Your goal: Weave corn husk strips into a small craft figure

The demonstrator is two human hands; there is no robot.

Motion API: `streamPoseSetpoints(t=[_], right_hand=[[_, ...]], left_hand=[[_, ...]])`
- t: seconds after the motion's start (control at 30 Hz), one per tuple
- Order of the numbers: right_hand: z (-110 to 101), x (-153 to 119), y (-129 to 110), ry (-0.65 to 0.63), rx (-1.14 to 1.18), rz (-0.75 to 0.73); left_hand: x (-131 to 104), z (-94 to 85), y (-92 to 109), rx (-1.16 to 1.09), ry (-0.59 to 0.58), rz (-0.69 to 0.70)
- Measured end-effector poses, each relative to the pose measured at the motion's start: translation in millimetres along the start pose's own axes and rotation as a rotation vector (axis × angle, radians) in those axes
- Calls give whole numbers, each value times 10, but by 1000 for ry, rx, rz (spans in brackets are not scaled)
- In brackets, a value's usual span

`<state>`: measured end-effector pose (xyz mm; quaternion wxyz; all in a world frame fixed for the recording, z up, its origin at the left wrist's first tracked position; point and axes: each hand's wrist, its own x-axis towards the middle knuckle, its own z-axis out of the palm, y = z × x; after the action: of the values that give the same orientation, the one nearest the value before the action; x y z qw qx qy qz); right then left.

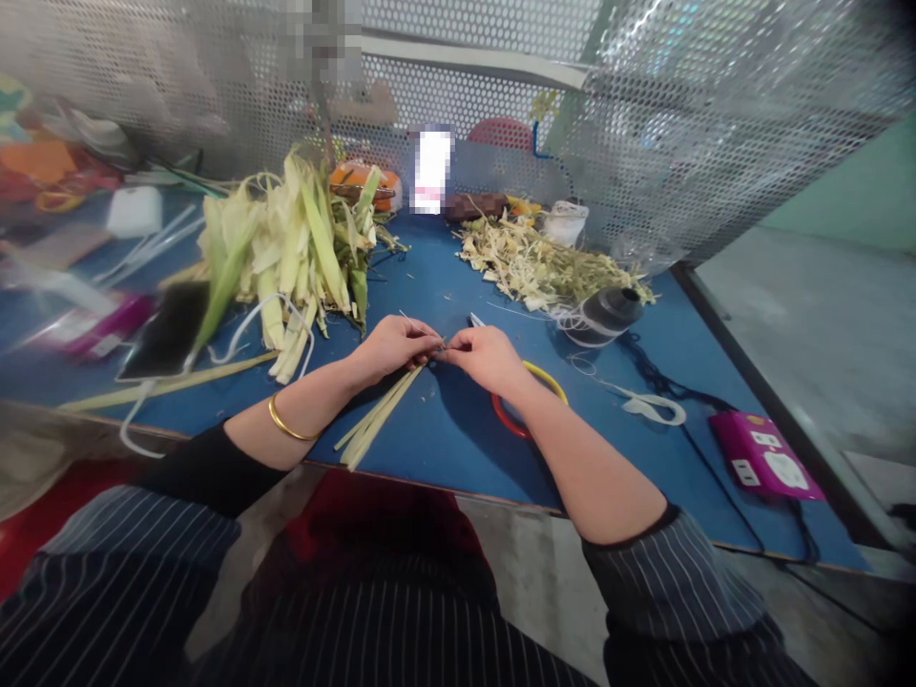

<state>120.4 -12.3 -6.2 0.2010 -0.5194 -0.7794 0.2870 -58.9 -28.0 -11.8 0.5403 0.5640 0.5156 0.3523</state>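
Observation:
My left hand (pixel 402 343) is closed around the upper end of a small bundle of pale green corn husk strips (pixel 379 420), whose loose ends trail toward the table's front edge. Close against it, my right hand (pixel 483 355) pinches at the tip of the bundle; what lies between those fingers is too small to make out. Under my right wrist lies a pair of scissors (pixel 510 420) with red and yellow handles, its blade tips showing just beyond the hand. A heap of corn husks (pixel 286 248) rests beyond my left hand.
Dry husk scraps (pixel 522 258) are piled at the back right, beside a dark spool of white thread (pixel 605 315). A magenta power box (pixel 765 456) with cables sits at the right. A phone (pixel 166 329) with a white cable lies left. Perforated mesh (pixel 487 95) rises behind.

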Motion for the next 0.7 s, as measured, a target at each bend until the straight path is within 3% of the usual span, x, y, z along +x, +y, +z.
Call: streamPoseSetpoints(t=[0.13,0.33,0.5,0.6,0.7], right_hand=[[-24,-4,-28,13,49,-43],[-64,-24,-42,-240,247,-88],[1,26,13,30,423,-63],[56,48,20,-19,509,-116],[106,53,27,-76,452,-141]], left_hand=[[4,-1,16,-31,33,-28],[15,-42,14,-14,28,2],[-10,-68,22,-19,-26,29],[-16,-71,24,1,-36,36],[0,-77,5,54,-28,80]])
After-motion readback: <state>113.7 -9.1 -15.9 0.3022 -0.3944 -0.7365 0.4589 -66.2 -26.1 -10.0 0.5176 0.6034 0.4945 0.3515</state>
